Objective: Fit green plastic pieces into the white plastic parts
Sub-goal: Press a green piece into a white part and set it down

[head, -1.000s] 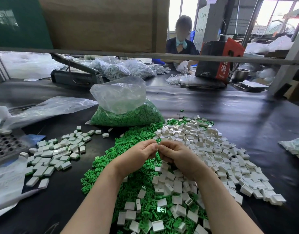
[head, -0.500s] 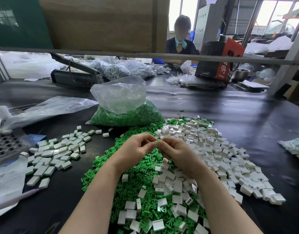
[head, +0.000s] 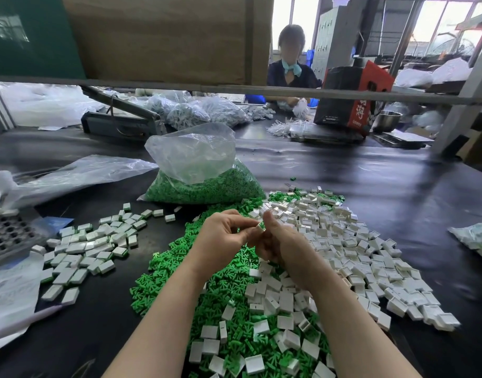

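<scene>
Left of the green heap (head: 180, 268), fitted parts (head: 90, 249) lie few; both hands (head: 261, 238) pinch one white part (head: 259, 227) (many remain).

Bare black table (head: 398, 203) right; green-piece bag (head: 204, 184) blocks ahead

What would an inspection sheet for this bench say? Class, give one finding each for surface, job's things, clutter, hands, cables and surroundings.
Surface: dark bench, mostly covered near the worker.
Job's things: green pieces heaped centre; white parts heaped right; filled parts spread left; bag of green behind.
Clutter: loose plastic sheet, perforated tray at left.
Hands: left hand and right hand meet above the heaps, fingers pinching one white part.
Cables: nothing seen.
Surroundings: another person working opposite; red-black box.
</scene>
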The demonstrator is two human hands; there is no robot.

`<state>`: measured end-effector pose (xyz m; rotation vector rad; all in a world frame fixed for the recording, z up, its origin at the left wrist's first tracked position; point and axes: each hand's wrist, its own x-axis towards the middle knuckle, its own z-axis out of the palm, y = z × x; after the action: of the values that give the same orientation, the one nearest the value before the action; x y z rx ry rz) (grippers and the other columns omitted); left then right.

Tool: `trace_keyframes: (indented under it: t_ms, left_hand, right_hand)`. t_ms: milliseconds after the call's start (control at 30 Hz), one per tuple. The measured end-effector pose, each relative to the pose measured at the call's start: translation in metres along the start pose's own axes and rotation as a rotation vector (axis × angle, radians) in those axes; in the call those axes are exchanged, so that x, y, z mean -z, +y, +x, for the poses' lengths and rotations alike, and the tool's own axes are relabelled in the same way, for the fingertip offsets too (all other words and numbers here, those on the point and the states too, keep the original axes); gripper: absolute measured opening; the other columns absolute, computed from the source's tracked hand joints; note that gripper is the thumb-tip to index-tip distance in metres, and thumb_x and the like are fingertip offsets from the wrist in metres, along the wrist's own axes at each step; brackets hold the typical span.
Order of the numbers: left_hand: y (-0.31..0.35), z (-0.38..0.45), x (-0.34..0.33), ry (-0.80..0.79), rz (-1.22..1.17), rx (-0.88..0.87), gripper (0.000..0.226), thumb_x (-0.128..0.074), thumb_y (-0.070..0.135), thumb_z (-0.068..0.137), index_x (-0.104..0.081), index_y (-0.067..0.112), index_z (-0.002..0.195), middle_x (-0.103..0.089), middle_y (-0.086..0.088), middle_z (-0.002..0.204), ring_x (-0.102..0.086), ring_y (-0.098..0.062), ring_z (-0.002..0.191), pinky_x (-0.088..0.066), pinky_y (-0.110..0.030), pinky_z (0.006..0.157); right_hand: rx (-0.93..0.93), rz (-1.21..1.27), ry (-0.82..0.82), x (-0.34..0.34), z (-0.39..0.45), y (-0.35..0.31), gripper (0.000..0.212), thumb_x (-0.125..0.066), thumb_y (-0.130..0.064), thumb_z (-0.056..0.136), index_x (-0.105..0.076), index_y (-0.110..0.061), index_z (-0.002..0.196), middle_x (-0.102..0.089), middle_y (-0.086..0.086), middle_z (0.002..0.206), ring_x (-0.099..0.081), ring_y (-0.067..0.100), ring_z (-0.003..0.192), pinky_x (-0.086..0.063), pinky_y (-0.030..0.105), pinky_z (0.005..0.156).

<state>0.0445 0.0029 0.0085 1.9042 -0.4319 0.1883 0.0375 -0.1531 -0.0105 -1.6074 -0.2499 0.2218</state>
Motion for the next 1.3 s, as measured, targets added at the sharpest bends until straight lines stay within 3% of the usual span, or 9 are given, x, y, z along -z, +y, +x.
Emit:
trace_keyframes:
  t_ms: [167, 333, 467, 667, 767, 867, 1000, 1133, 1300]
  left_hand:
    - [0.004, -0.001, -0.003, 0.023, -0.025, -0.016, 0.016, -0.072, 0.006, 0.085, -0.076, 0.004, 0.101, -0.063, -0.003, 0.084, -0.060, 0.002, 0.072, -0.048, -0.013, 0.071]
    - [0.007, 0.000, -0.002, 0.020, -0.054, -0.007, 0.015, -0.072, 0.005, 0.085, -0.076, 0.003, 0.100, -0.061, 0.001, 0.083, -0.061, -0.002, 0.074, -0.049, -0.015, 0.074]
    - [0.007, -0.001, -0.002, 0.012, -0.074, -0.011, 0.016, -0.071, 0.005, 0.086, -0.076, 0.002, 0.101, -0.061, 0.004, 0.082, -0.061, 0.001, 0.074, -0.047, -0.013, 0.072]
    - [0.006, 0.000, -0.002, 0.019, -0.147, 0.046, 0.010, -0.073, 0.005, 0.084, -0.077, 0.010, 0.091, -0.069, 0.010, 0.074, -0.066, -0.001, 0.073, -0.048, -0.011, 0.068]
    - [0.006, -0.001, -0.003, -0.017, -0.199, 0.078, 0.015, -0.071, 0.006, 0.087, -0.075, 0.019, 0.081, -0.074, 0.008, 0.072, -0.069, -0.001, 0.072, -0.049, -0.011, 0.067]
    - [0.006, 0.000, -0.005, -0.033, -0.221, 0.124, 0.013, -0.066, 0.008, 0.090, -0.072, 0.015, 0.081, -0.071, 0.005, 0.070, -0.065, -0.004, 0.069, -0.048, -0.012, 0.067]
    - [0.007, 0.000, -0.010, 0.001, -0.235, 0.176, 0.023, -0.060, 0.001, 0.089, -0.067, 0.014, 0.072, -0.061, 0.010, 0.055, -0.054, 0.001, 0.051, -0.042, -0.009, 0.055]
    - [0.012, -0.001, -0.015, 0.031, -0.264, 0.196, 0.024, -0.054, -0.003, 0.089, -0.063, 0.009, 0.070, -0.061, 0.006, 0.053, -0.056, -0.005, 0.050, -0.045, -0.014, 0.053]
    - [0.013, -0.002, -0.017, 0.063, -0.270, 0.192, 0.015, -0.053, -0.001, 0.089, -0.062, -0.003, 0.078, -0.064, -0.016, 0.063, -0.059, -0.027, 0.061, -0.049, -0.035, 0.066]
  right_hand:
    - [-0.013, 0.259, -0.048, 0.000, 0.003, 0.001, 0.053, -0.053, -0.066, 0.081, -0.063, -0.014, 0.081, -0.049, -0.001, 0.065, -0.040, 0.011, 0.058, -0.033, 0.025, 0.057]
    - [-0.003, 0.357, -0.087, 0.000, 0.002, 0.003, 0.046, -0.057, -0.062, 0.080, -0.065, -0.017, 0.084, -0.052, -0.003, 0.070, -0.043, 0.007, 0.059, -0.039, 0.018, 0.056]
    - [0.017, 0.368, -0.081, -0.002, 0.000, 0.003, 0.040, -0.057, -0.055, 0.085, -0.061, -0.015, 0.085, -0.050, -0.003, 0.069, -0.043, 0.007, 0.060, -0.038, 0.017, 0.056]
    - [-0.021, 0.341, -0.075, -0.001, 0.002, 0.004, 0.053, -0.035, -0.059, 0.095, -0.063, -0.016, 0.081, -0.052, -0.003, 0.066, -0.044, 0.009, 0.059, -0.035, 0.025, 0.058]
    - [-0.006, 0.351, -0.073, -0.001, 0.003, 0.006, 0.049, -0.040, -0.056, 0.094, -0.061, -0.013, 0.086, -0.052, -0.003, 0.067, -0.043, 0.010, 0.060, -0.033, 0.027, 0.061]
    - [-0.003, 0.312, -0.066, -0.001, 0.004, 0.007, 0.049, -0.043, -0.057, 0.093, -0.059, -0.010, 0.094, -0.052, -0.003, 0.068, -0.041, 0.010, 0.061, -0.031, 0.028, 0.061]
    - [0.023, 0.235, -0.055, -0.003, 0.003, 0.004, 0.052, -0.045, -0.057, 0.092, -0.058, -0.007, 0.094, -0.047, -0.004, 0.067, -0.038, 0.010, 0.061, -0.032, 0.026, 0.060]
    - [0.041, 0.160, -0.020, -0.006, 0.003, 0.002, 0.070, -0.047, -0.054, 0.092, -0.053, 0.013, 0.109, -0.042, -0.003, 0.067, -0.035, 0.011, 0.062, -0.030, 0.025, 0.059]
    - [0.057, 0.137, -0.008, -0.006, 0.000, 0.000, 0.068, -0.052, -0.049, 0.089, -0.053, 0.013, 0.115, -0.042, -0.006, 0.063, -0.034, 0.011, 0.062, -0.027, 0.030, 0.063]
